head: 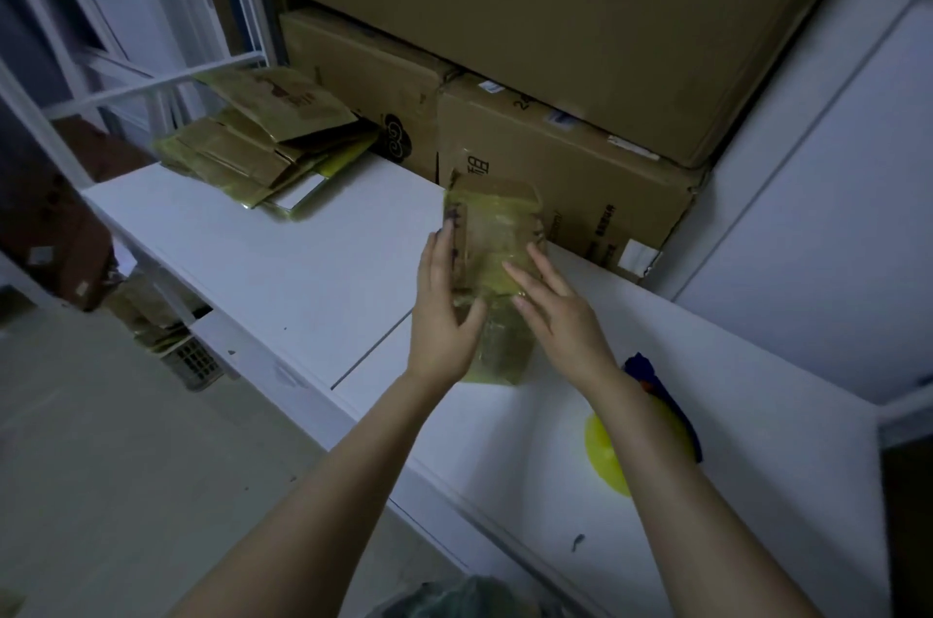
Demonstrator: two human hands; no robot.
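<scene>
Yellow-wrapped packet (pixel 497 234) — left hand (pixel 442 309) grips edge, right hand (pixel 560 314) spread flat on front; carton (pixel 555 11) above reads "9002-2020".

Stacked cardboard boxes (pixel 555 37), yellow disc (pixel 601 456)

Item, qty 1: flat brown kraft packet (pixel 497 239) in clear yellow-green wrap, crinkled. Pose: long axis away from you, far end up. Loc.: over white desk (pixel 282 264), betw. your left hand (pixel 442 314) & right hand (pixel 560 314).
</scene>
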